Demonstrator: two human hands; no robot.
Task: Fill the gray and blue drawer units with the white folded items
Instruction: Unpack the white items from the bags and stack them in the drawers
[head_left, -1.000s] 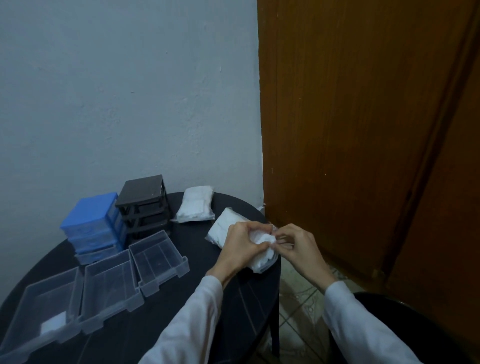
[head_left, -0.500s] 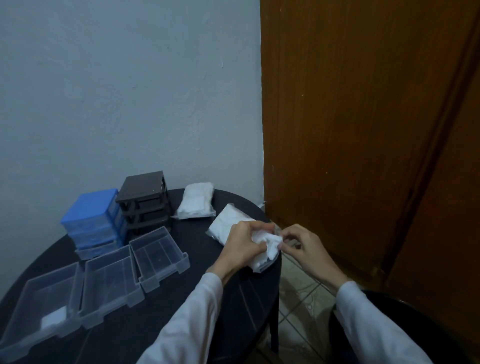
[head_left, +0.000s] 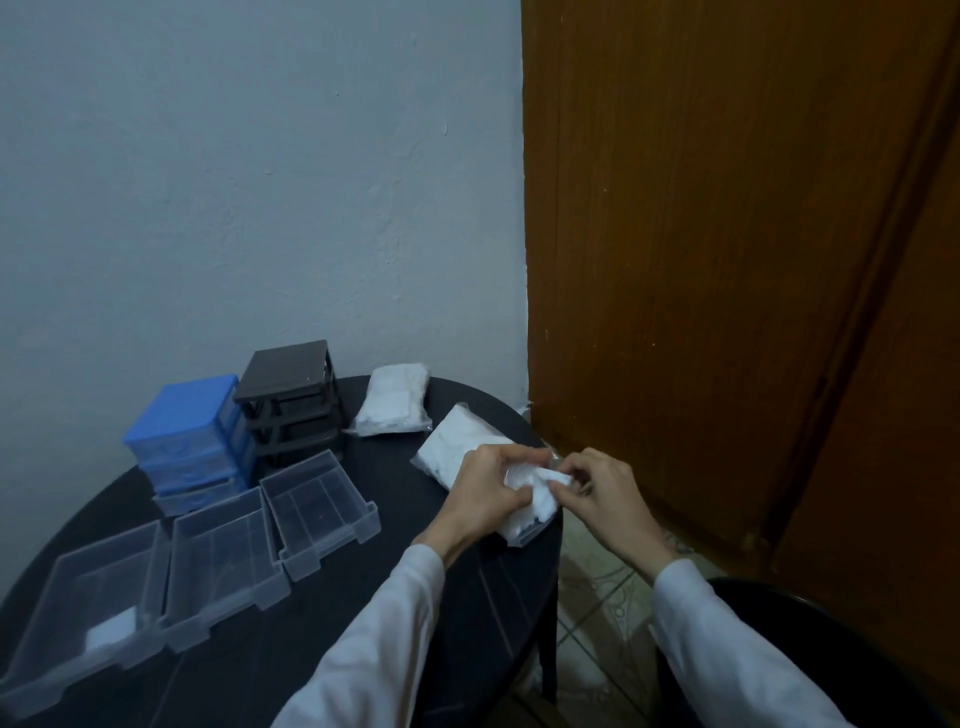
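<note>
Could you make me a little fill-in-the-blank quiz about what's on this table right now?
1. Three clear drawers lie pulled out on the round ____ table.
2. The dark gray drawer unit stands right beside the ____ one.
3. Both the left hand and the right hand grip a ____ folded item over the nearer packet.
4. Only the drawer farthest to the ____ holds a white piece.

Missing words: black; blue; white; left

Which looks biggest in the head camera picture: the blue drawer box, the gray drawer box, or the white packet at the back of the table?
1. blue drawer unit and gray drawer unit: they look alike, so no ranking between them.
2. white packet at the back: smallest, though it lies farther away.
</note>
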